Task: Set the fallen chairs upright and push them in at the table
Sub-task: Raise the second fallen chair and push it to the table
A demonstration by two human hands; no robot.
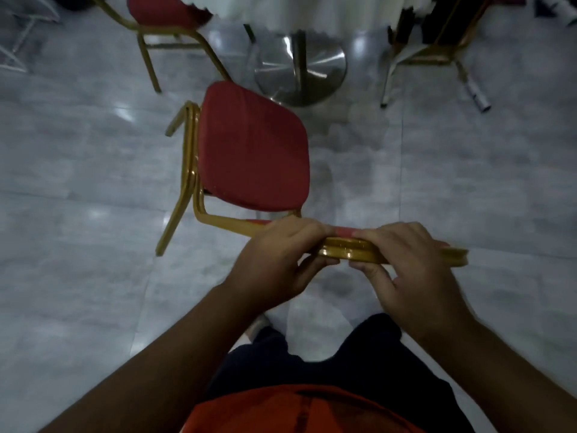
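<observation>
A chair with a red padded seat (254, 145) and a gold metal frame stands in front of me, tilted, its seat facing the table. My left hand (278, 260) and my right hand (406, 270) both grip the top rail of its gold backrest (346, 250), side by side. The table (299, 10) has a white cloth and a round steel base (301, 68) just beyond the chair's seat. The chair's right-side legs are hidden under the seat.
A second red and gold chair (162, 14) stands at the table's left side. Another gold-framed chair (443, 48) stands at the table's right, with a white rolled object (477, 95) on the floor by its leg. The floor is glossy grey marble tile.
</observation>
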